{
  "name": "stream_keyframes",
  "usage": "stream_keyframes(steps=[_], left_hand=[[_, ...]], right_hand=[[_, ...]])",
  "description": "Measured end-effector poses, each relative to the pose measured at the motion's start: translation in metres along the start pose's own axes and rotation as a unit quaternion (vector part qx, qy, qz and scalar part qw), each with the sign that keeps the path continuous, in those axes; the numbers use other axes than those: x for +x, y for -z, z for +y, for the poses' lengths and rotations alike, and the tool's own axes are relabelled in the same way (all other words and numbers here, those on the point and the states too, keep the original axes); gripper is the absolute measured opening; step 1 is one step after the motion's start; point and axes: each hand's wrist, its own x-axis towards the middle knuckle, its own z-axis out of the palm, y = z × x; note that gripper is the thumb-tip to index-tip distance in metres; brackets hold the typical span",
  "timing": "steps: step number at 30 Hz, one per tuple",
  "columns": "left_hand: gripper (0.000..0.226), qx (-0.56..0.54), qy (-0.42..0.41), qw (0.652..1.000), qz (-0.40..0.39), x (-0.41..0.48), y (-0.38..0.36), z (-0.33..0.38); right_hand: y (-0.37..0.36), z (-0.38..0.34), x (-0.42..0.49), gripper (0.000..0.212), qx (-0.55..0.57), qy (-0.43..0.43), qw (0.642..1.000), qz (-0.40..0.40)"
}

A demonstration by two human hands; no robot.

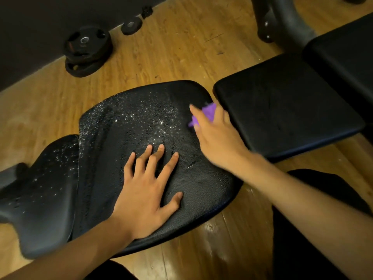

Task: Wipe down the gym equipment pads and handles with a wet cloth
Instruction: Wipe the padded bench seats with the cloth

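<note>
Nearest the camera, the left hand (145,190) is being pressed flat on the near half of the wet bench pad (121,150), fingers spread and nothing being held. At two o'clock from it, the purple cloth (207,111) is being gripped in the curled fingers of the right hand (216,138) and held against the pad's far right edge. Droplets (161,123) are being shown beading toward eleven o'clock, so overlapping strokes are best being carried from that edge into the beaded zone while the pad is being steadied. The neighbouring pad (282,110) at three o'clock is probably being saved for afterwards.
</note>
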Motion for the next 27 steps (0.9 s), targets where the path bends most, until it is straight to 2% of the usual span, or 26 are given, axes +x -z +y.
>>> stream_keyframes(steps=[3, 5, 7, 10, 12, 13, 19, 22, 24, 27], left_hand=[[0.081, -0.002, 0.001, 1.000, -0.003, 0.000, 0.001, 0.000], [0.081, -0.005, 0.001, 1.000, 0.000, 0.001, 0.001, 0.000], [0.081, -0.003, 0.000, 1.000, 0.000, 0.001, 0.000, -0.001], [0.082, -0.004, -0.002, 1.000, 0.002, 0.001, 0.001, 0.000], [0.082, -0.006, -0.004, 1.000, 0.003, 0.001, 0.001, 0.001], [0.082, -0.008, -0.002, 1.000, 0.003, 0.002, 0.001, 0.001], [0.081, -0.009, 0.000, 1.000, 0.003, 0.003, 0.002, 0.000], [0.082, -0.012, 0.002, 1.000, 0.002, 0.003, 0.001, 0.000], [0.082, -0.011, 0.004, 1.000, 0.000, 0.003, 0.001, 0.000], [0.082, -0.017, 0.004, 1.000, 0.001, 0.002, 0.000, 0.000]], right_hand=[[-0.003, -0.006, 0.088, 0.051, 0.013, 0.008, 1.000, -0.008], [0.001, -0.008, 0.113, 0.049, 0.010, 0.010, 1.000, -0.021], [-0.002, -0.009, 0.086, 0.052, -0.027, 0.004, 1.000, -0.013], [-0.004, -0.007, -0.027, 0.056, -0.005, -0.023, 1.000, 0.017], [-0.003, -0.008, -0.085, 0.055, -0.005, 0.004, 1.000, 0.021], [-0.004, -0.004, -0.087, 0.055, -0.010, 0.022, 0.999, 0.025], [-0.006, -0.007, 0.087, 0.053, -0.037, 0.050, 0.998, -0.014], [-0.008, -0.013, 0.115, 0.052, -0.044, 0.024, 0.999, -0.013], [-0.010, -0.015, 0.084, 0.054, -0.070, 0.023, 0.997, -0.005], [-0.006, -0.014, -0.030, 0.055, -0.097, 0.051, 0.994, 0.000]])
